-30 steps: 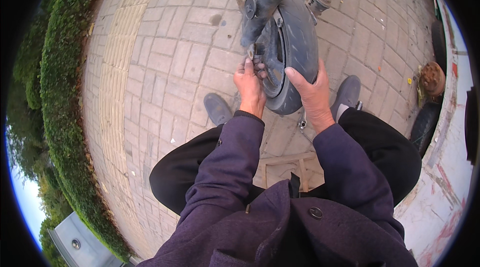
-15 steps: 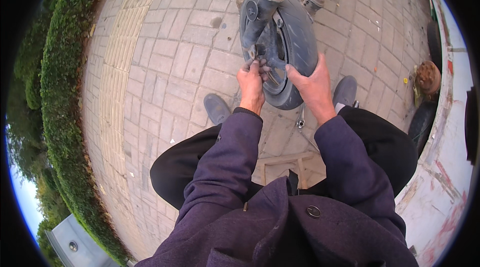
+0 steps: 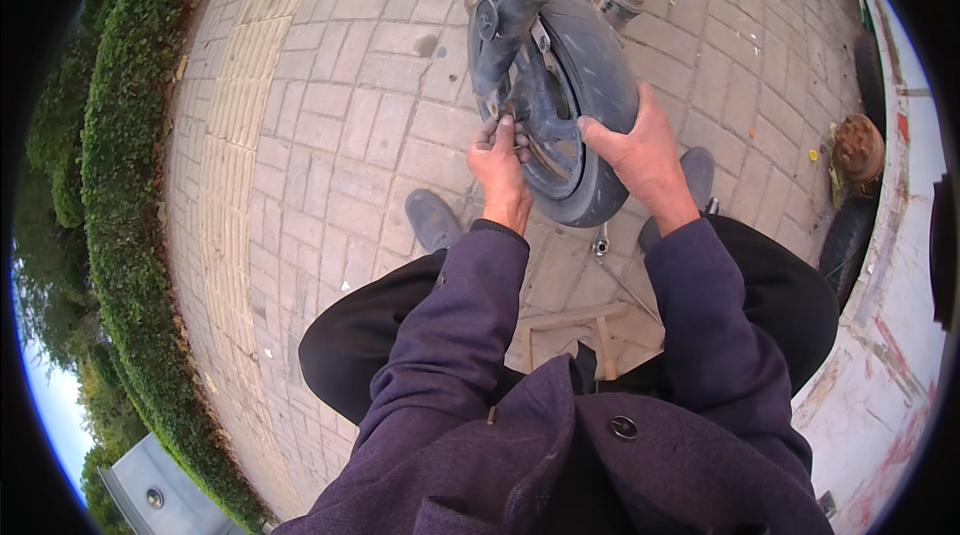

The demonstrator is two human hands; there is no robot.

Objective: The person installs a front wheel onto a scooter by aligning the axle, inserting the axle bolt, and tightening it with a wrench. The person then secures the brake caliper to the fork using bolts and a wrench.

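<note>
In front of me stands a scooter's front wheel [image 3: 600, 85], its black tyre dusty, set between the two fork legs [image 3: 512, 20]. My right hand [image 3: 648, 150] grips the tyre's right side, thumb on the near face toward the rim and fingers over the tread. At the lower end of the left fork leg, by the wheel's hub, my left hand [image 3: 500, 165] is closed in a pinch. What its fingertips hold is too small and too covered to make out.
On the paving behind the wheel lies a metal wrench [image 3: 601, 247]. A low wooden stool frame [image 3: 570, 318] shows between my legs. To the right are a rusty round part [image 3: 857, 148], a dark tyre [image 3: 848, 245] and a scuffed white panel [image 3: 880, 365]. A hedge [image 3: 140, 185] runs along the left.
The wheel has turned and tilted slightly, its bottom moving right and its upper left side moving left. My right hand has shifted right with it; my left hand stays pinched near the hub.
</note>
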